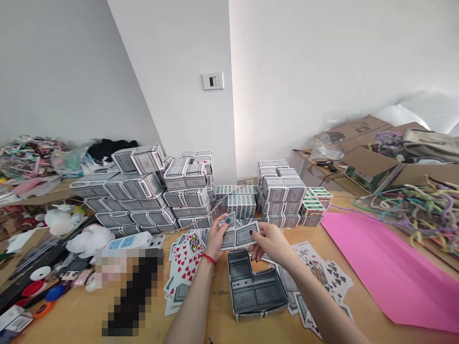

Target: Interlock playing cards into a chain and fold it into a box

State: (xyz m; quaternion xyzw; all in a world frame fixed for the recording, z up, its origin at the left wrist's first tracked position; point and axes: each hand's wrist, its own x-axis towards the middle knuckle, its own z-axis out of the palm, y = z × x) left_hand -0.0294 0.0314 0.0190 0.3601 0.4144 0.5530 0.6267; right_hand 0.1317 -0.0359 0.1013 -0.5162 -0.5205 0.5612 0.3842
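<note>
Both hands [217,237] [271,242] hide cards' [239,234] faces

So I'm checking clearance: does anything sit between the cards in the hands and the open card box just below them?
Nothing visible does. The left hand and right hand hold the folded cards directly above the open card box, with only air between.

Two hands [218,234], one pink sheet [387,267]
</note>
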